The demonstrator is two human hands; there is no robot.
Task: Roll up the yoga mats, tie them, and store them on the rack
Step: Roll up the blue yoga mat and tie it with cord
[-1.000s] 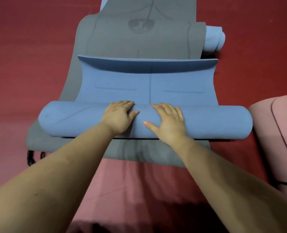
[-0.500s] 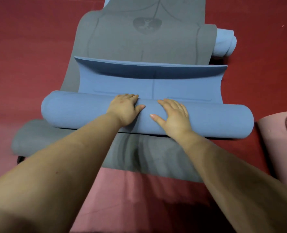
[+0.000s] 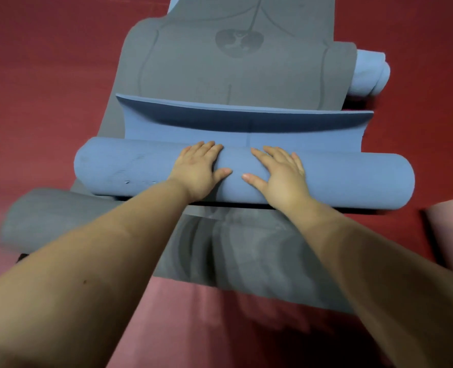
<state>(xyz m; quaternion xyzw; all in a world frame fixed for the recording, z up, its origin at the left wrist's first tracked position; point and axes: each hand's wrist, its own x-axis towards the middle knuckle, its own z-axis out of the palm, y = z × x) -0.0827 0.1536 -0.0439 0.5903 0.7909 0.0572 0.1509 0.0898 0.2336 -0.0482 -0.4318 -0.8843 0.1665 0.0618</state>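
A blue yoga mat point(image 3: 353, 179) lies across the middle as a thick roll. Only a short flat strip of it shows beyond the roll, and its far end point(image 3: 244, 120) curls upward. My left hand point(image 3: 197, 170) and my right hand point(image 3: 279, 173) press palm down side by side on the top of the roll, fingers spread and pointing away from me. Under the blue mat a grey yoga mat point(image 3: 236, 67) lies flat, stretching away from me, with printed lines and a round emblem on it.
A small light-blue roll point(image 3: 370, 73) sits at the grey mat's far right edge. The end of a pink mat point(image 3: 451, 229) shows at the right border. Red floor point(image 3: 39, 83) lies on both sides. A pink surface point(image 3: 206, 325) shows between my forearms.
The blue roll has moved further away from me over the grey mat. The flat strip beyond it has become shorter. Both hands stayed on top of the roll.
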